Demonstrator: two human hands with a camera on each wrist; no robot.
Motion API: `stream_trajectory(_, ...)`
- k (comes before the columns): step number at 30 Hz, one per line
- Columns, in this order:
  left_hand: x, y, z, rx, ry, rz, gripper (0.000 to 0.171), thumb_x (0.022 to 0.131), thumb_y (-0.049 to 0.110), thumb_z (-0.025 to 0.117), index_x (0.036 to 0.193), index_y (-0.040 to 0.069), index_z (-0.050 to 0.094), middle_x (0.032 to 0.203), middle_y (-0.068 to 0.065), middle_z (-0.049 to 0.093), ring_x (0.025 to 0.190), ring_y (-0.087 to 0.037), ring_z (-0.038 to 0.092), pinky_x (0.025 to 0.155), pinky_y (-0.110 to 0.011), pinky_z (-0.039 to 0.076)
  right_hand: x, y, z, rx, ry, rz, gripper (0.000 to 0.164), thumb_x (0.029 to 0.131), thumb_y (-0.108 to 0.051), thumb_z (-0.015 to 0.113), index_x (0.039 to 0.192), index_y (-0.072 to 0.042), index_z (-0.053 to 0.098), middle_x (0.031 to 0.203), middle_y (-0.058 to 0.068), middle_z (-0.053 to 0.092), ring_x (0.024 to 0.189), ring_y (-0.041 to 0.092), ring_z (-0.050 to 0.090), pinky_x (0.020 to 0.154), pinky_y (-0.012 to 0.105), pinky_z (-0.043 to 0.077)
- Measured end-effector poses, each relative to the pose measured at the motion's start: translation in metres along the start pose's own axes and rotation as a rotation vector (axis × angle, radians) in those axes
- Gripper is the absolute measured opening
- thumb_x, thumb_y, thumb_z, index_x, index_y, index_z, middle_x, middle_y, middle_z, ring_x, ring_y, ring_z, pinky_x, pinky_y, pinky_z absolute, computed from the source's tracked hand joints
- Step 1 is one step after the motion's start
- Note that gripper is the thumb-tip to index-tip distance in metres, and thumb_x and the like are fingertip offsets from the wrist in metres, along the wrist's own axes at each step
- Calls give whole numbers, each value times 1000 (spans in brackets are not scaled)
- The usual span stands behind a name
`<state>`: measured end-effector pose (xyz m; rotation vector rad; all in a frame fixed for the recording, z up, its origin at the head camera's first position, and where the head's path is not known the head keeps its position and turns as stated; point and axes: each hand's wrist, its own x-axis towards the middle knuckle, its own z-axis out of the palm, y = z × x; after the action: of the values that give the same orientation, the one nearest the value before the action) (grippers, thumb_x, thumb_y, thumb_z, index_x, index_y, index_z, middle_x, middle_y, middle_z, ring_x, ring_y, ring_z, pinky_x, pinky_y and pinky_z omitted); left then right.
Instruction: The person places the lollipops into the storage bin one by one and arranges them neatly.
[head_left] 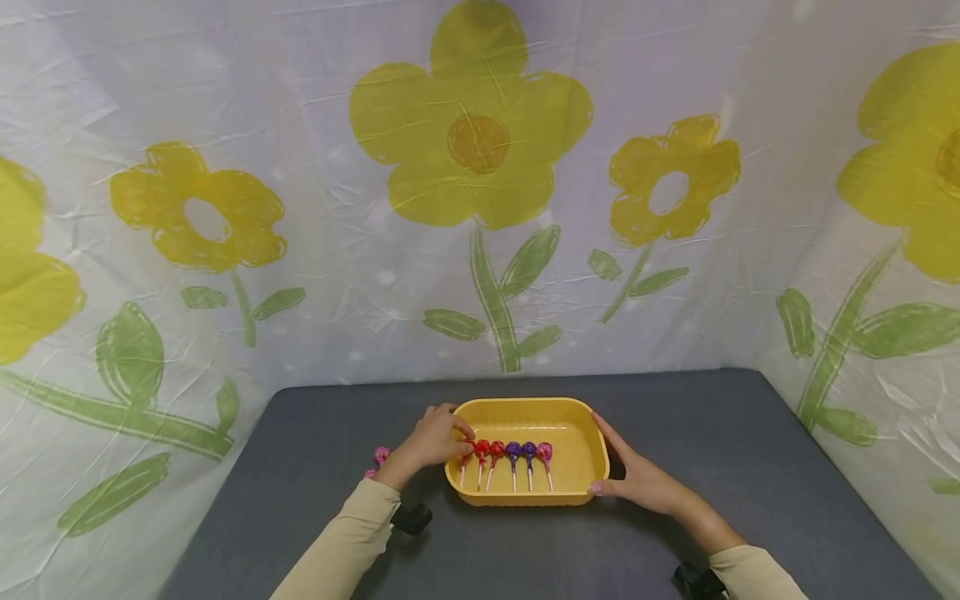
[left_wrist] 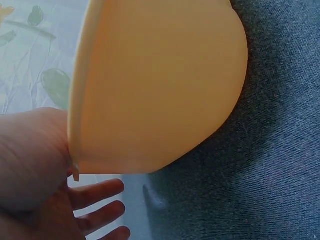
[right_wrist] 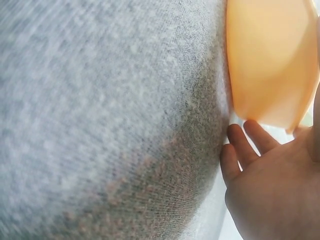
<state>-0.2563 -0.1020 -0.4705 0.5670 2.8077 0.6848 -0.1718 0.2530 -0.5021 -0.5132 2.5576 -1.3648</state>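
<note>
A yellow plastic tray (head_left: pixel 577 442) stands on the table with several wrapped lollipops in a row inside, sticks toward the front. From the left come three red, two purple (head_left: pixel 513 451) and a pink lollipop (head_left: pixel 545 452). My left hand (head_left: pixel 433 437) reaches over the left rim; its thumb and forefinger pinch the leftmost red lollipop (head_left: pixel 462 477) near its head, which they partly cover. In the left wrist view its other fingers (left_wrist: pixel 102 192) stretch outside the tray wall. My right hand (head_left: pixel 637 479) holds the tray's right end, thumb at the front corner, fingers (right_wrist: pixel 260 137) along the outer wall.
Pink lollipops (head_left: pixel 382 454) lie on the dark grey table (head_left: pixel 315 467) left of the tray, partly hidden behind my left forearm. Behind the table hangs a pale cloth (head_left: pixel 322 275) with painted yellow flowers, which also runs down both sides.
</note>
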Motion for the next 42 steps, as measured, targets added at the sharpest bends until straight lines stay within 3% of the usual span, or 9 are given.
stream_trajectory(10, -1, 5, -1, -38, -87, -33, 18, 91, 27, 70, 105, 20, 78, 144, -24, 50, 135, -50, 36, 104, -70, 34, 1, 0, -1, 0, -3, -2, 109, 84, -24, 79, 161, -21, 2, 166, 22, 12, 149, 47, 22, 112, 70, 26)
stream_trajectory(20, -2, 6, -4, -34, -82, -19, 17, 91, 26, 70, 103, 18, 78, 140, -23, 54, 132, -49, 38, 101, -69, 37, 1, -2, -1, -11, 3, -4, 109, 84, -24, 80, 161, -21, 2, 165, 23, 12, 149, 48, 22, 111, 71, 27)
stream_trajectory(26, -4, 3, -9, -77, -91, -2, 21, 93, 28, 67, 107, 17, 77, 145, -27, 47, 135, -50, 36, 106, -70, 33, 1, -2, -1, 0, -3, -4, 109, 84, -23, 79, 161, -21, 2, 165, 23, 12, 149, 48, 21, 111, 71, 26)
stream_trajectory(33, -10, 1, -31, -214, -79, 54, 26, 97, 24, 63, 116, 10, 73, 151, -28, 38, 141, -55, 27, 110, -72, 24, 0, -2, -1, 11, -8, -11, 109, 84, -25, 79, 161, -21, 1, 166, 22, 12, 149, 46, 23, 111, 70, 27)
stream_trajectory(36, -14, 0, -44, -231, -61, 59, 29, 98, 25, 62, 121, 9, 70, 152, -26, 38, 142, -53, 27, 112, -72, 23, 0, -2, -1, 1, -10, -4, 109, 85, -25, 79, 161, -22, 1, 166, 22, 12, 149, 45, 24, 111, 69, 28)
stream_trajectory(42, -25, -12, -69, -274, 9, 105, 32, 98, 31, 61, 125, 14, 68, 146, -16, 53, 140, -40, 43, 112, -62, 35, 0, -1, 0, -3, -11, 0, 109, 85, -24, 79, 161, -23, 1, 166, 22, 12, 149, 45, 24, 111, 68, 28)
